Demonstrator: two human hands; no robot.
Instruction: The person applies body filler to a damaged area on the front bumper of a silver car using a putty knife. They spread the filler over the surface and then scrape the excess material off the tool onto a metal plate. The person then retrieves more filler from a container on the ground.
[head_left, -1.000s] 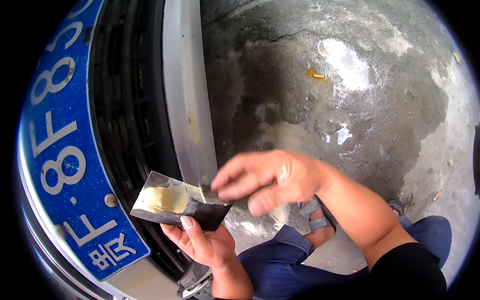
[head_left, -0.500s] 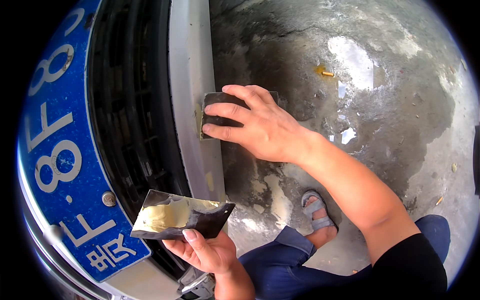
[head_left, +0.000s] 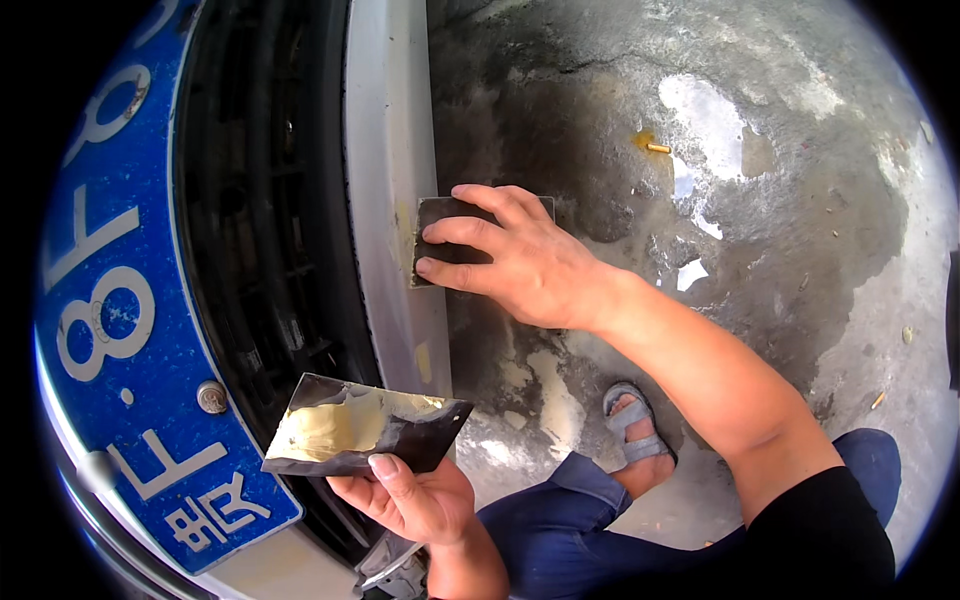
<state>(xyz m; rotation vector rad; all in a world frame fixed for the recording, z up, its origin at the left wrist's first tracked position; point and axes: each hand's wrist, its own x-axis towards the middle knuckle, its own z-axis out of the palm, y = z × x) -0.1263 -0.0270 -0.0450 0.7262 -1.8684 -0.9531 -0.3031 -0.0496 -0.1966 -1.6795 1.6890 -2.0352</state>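
Observation:
My right hand [head_left: 525, 255] grips a thin dark rectangular putty spreader [head_left: 450, 210], fingers spread over its face. Its left edge, with a trace of yellowish putty, meets the silver car bumper [head_left: 395, 150]. Pale yellowish patches show on the bumper around that edge and lower down. At the lower middle, my left hand [head_left: 420, 505] pinches a dark flat plate [head_left: 425, 440], thumb at its near edge. A thick smear of pale yellow putty [head_left: 325, 428] covers much of the plate's upper face. The underside fingers are partly hidden.
Left of the bumper are a black grille [head_left: 265, 200] and a blue licence plate [head_left: 90, 250] with a bolt. Wet, stained concrete [head_left: 780, 230] with puddles and a cigarette butt [head_left: 657, 148] lies on the right. My sandalled foot [head_left: 635, 435] rests below my right arm.
My right hand and the spreader have shifted slightly right and down, their edge still by the bumper. My left hand and the putty-covered plate have barely moved. The car has shifted slightly in view.

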